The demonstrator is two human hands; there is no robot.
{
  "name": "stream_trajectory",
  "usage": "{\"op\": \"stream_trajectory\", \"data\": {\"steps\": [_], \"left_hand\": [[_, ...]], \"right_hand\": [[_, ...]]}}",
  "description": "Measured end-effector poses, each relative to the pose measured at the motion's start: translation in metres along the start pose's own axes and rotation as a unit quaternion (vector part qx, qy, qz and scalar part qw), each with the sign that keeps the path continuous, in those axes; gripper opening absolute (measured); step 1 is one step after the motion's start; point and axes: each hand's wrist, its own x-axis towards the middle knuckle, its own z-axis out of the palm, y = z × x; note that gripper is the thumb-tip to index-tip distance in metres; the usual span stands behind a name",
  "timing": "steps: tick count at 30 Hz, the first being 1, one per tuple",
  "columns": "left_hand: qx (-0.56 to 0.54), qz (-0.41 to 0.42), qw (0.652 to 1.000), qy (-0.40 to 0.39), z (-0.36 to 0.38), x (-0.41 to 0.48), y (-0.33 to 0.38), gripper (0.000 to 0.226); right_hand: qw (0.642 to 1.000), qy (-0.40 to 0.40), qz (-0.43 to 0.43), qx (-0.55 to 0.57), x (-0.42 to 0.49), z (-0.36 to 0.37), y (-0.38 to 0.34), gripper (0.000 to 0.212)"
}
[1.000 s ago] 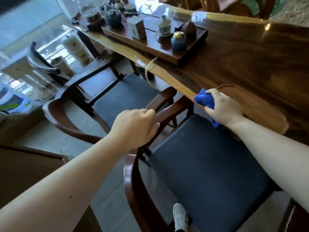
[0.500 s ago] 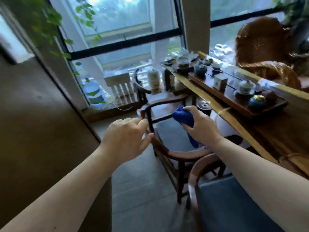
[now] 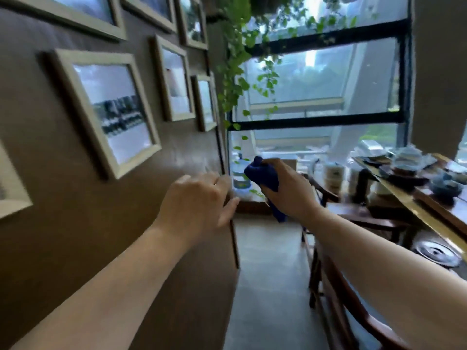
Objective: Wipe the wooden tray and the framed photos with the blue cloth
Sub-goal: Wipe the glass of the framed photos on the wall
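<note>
Several framed photos hang on the brown wall at the left; the nearest large framed photo (image 3: 108, 111) is up and left of my hands, with another framed photo (image 3: 175, 79) further along. My right hand (image 3: 290, 190) is shut on the bunched blue cloth (image 3: 264, 176) and is held in mid-air, clear of the wall. My left hand (image 3: 197, 200) is empty, fingers loosely curled, close to the wall's end edge below the frames. The wooden tray is out of view.
A long wooden table (image 3: 414, 210) with tea ware (image 3: 414, 160) runs along the right, with dark wooden chairs (image 3: 336, 279) pushed against it. A narrow floor aisle (image 3: 270, 274) leads to a big window (image 3: 323, 92) with hanging vines (image 3: 242, 61).
My view has swung up and left from the table and tray to the wall of frames. My right hand has carried the blue cloth off the table's edge; my left hand has left the chair back.
</note>
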Motion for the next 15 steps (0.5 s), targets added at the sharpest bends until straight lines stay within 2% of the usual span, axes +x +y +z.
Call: {"op": "stream_trajectory", "data": {"steps": [8,15], "left_hand": [[0.138,-0.117,0.984,0.000,-0.033,-0.004,-0.083,0.050],[0.264,-0.158,0.952,-0.004,-0.073,0.002,-0.123,0.060]], "right_hand": [[0.983,0.019,-0.092,0.157,0.120,0.070,-0.070,0.047],[0.949,0.003,-0.166,0.269,0.172,0.100,-0.133,0.050]]}}
